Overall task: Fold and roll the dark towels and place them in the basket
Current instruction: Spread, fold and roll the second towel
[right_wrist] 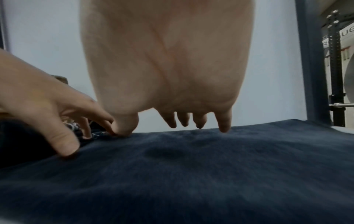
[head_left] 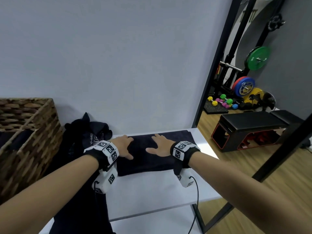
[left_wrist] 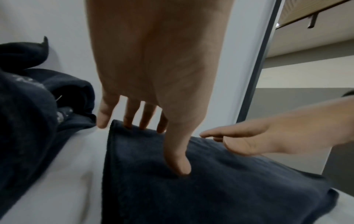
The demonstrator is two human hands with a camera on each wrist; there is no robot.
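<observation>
A dark navy towel (head_left: 143,159) (left_wrist: 210,189) (right_wrist: 191,174) lies folded flat on the white table (head_left: 152,191). Both hands lie spread on top of it. My left hand (head_left: 124,146) (left_wrist: 153,121) presses its left part with straight fingers, the thumb stretched toward me. My right hand (head_left: 160,146) (right_wrist: 182,124) presses the middle, fingers straight, thumb pointing left. A woven wicker basket (head_left: 38,132) stands at the left with dark cloth inside. A heap of loose dark towels (head_left: 87,130) (left_wrist: 28,113) lies between basket and folded towel.
A grey wall (head_left: 118,65) runs just behind the table. The table's right edge (head_left: 207,149) drops to a wooden floor with a black bench (head_left: 253,129) and coloured weights (head_left: 243,85). A black frame post (head_left: 216,61) stands at the table's far right corner.
</observation>
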